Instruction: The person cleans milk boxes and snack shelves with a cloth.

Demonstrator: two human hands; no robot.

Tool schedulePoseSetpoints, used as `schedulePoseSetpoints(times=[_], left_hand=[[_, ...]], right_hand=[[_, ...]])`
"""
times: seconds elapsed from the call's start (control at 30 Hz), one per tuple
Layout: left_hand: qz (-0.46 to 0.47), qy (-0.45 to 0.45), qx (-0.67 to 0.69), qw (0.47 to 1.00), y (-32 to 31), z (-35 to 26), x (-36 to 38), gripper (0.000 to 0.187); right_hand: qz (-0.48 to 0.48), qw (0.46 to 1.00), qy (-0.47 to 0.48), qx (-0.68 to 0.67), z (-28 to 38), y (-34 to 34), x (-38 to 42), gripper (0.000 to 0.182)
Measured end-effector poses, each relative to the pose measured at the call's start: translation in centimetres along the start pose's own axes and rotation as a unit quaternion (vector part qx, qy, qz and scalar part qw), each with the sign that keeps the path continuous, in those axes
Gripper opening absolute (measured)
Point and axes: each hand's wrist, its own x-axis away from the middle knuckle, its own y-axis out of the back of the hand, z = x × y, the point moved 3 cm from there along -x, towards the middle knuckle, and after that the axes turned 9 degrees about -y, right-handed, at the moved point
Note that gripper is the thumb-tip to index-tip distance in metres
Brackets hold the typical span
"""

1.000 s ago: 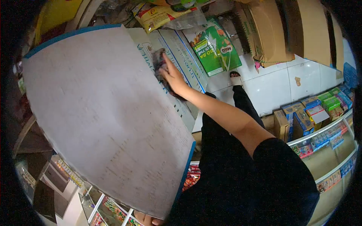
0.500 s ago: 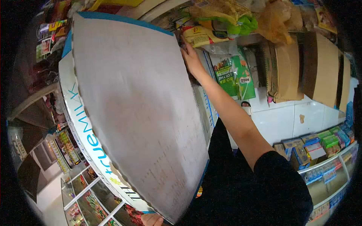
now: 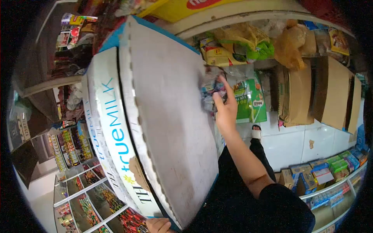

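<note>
A large box point(image 3: 171, 116) with a plain greyish face and white sides lettered "TH true MILK" stands tilted across the middle of the view. My left hand point(image 3: 158, 225) is at its bottom edge, with fingers bent against the lower corner. Beside the upper right edge of the box, my right hand point(image 3: 226, 105) grips a dark, crinkled packet point(image 3: 213, 87) with coloured print, slightly blurred. Behind that hand lies a green Milo pack point(image 3: 256, 103).
Yellow packets point(image 3: 217, 54) and plastic bags point(image 3: 289, 44) lie at the top. Cardboard boxes point(image 3: 334, 91) stand at the right. A glass case with small cartons point(image 3: 322, 176) is at lower right, and racks of sweets point(image 3: 93, 209) at lower left. A foot point(image 3: 256, 132) shows on the tiles.
My right hand has come out from behind the box edge with the dark packet in it. The box appears further right and shows more of its lettered side. The view has shifted.
</note>
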Motion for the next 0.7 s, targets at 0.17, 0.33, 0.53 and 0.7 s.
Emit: schedulePoseSetpoints(times=[0.17, 0.33, 0.53, 0.7], left_hand=[[-0.029, 0.014, -0.004, 0.999, -0.3, -0.1, 1.2, 0.042], [-0.039, 0.041, -0.016, 0.998, -0.3, -0.4, 0.3, 0.042], [0.010, 0.016, -0.003, 1.000, 0.1, 0.3, 0.5, 0.041], [-0.058, 0.007, 0.010, 0.998, -0.4, 0.5, 1.0, 0.041]], right_hand=[[0.228, 0.914, 0.261, 0.212, 7.5, -7.3, -1.7, 0.041], [0.208, 0.855, 0.358, 0.312, 7.9, -9.8, -5.1, 0.043], [0.148, 0.936, 0.210, 0.242, 2.8, -4.9, -1.7, 0.046], [0.285, 0.867, 0.370, 0.174, 7.6, -8.4, 2.8, 0.051]])
